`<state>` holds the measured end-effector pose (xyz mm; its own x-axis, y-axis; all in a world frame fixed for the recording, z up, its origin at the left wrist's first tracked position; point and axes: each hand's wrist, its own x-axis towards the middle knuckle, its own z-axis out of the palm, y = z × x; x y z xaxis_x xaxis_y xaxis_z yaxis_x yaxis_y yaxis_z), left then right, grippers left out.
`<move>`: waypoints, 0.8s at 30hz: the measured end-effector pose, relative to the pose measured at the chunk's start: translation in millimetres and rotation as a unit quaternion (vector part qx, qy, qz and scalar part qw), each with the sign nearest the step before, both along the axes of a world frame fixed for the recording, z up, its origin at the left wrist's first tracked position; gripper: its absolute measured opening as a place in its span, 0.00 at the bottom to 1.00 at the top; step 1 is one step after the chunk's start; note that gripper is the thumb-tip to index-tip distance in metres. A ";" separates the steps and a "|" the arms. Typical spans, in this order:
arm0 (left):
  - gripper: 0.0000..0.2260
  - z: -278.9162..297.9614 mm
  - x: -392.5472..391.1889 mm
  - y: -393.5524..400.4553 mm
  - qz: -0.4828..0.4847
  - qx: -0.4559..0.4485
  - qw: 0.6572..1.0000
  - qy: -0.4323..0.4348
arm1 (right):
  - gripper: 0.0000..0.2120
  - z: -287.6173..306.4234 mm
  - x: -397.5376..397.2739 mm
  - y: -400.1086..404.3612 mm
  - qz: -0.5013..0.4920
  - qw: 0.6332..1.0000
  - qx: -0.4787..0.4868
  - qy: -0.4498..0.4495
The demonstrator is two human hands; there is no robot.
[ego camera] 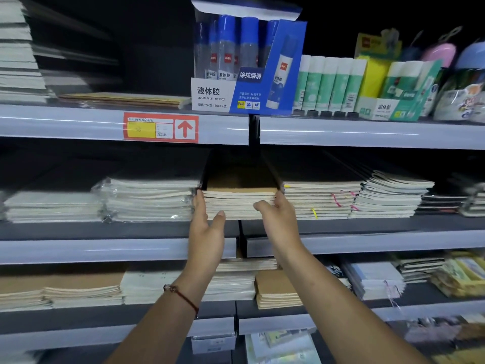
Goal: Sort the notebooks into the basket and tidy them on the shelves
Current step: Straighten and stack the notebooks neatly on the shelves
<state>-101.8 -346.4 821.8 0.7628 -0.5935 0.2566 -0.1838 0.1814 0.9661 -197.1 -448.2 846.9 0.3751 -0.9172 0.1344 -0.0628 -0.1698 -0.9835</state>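
Where the middle shelf [118,229] meets its dark upright divider, one stack of brown-covered notebooks [238,198] sits as the item in hand, straddling the joint between the two shelf sections. Left hand [207,227]: fingers straight along the stack's left side, thumb resting against its front page edges; nothing gripped. Right hand [278,219]: fingers laid against the stack's right side, thumb across the front edges; whether they curl round the pile cannot be told. Left of the stack, touching it: wrapped white notebooks [149,198]. Right of it, touching: cream-edged notebooks [321,199] with coloured tags. Above the stack: a boxed liquid glue display [246,67]. No basket in view. Handling advice: press both sides evenly, square the front edges flush with the neighbouring piles, and avoid snagging the wrapping alongside.
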 end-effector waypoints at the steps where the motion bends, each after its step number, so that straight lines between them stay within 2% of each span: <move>1: 0.30 0.2 -0.4 -0.1 -0.003 0.004 1.000 -0.011 | 0.34 -0.8 0.0 -1.0 0.004 1.000 -0.001 -0.005; 5: 0.30 1.2 -2.0 -1.7 -0.001 0.048 0.996 -0.074 | 0.27 4.2 -0.8 -0.9 0.007 1.000 0.001 -0.006; 7: 0.31 -1.9 -0.8 0.3 0.009 0.110 0.982 -0.154 | 0.24 4.8 -2.2 1.7 0.005 0.999 -0.033 0.019; 9: 0.31 -7.1 3.8 3.2 0.022 0.166 0.955 -0.246 | 0.26 3.1 -5.1 8.4 -0.002 0.988 -0.112 0.103; 12: 0.30 -13.6 13.7 6.0 0.031 0.198 0.922 -0.331 | 0.29 -9.6 -9.6 12.2 0.001 0.940 -0.269 0.211; 18: 0.31 -15.8 19.7 -0.1 0.044 0.262 0.891 -0.369 | 0.35 -15.9 -13.0 -1.6 0.049 0.898 -0.342 0.273; 24: 0.31 -8.6 16.3 5.8 0.047 0.301 0.871 -0.386 | 0.35 -17.1 -18.6 -4.9 0.075 0.880 -0.364 0.297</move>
<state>-85.4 -340.6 813.2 0.5536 -0.7417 0.3787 -0.8074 -0.3666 0.4623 -215.7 -453.1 829.8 0.6872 -0.6033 0.4046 -0.4520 -0.7911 -0.4121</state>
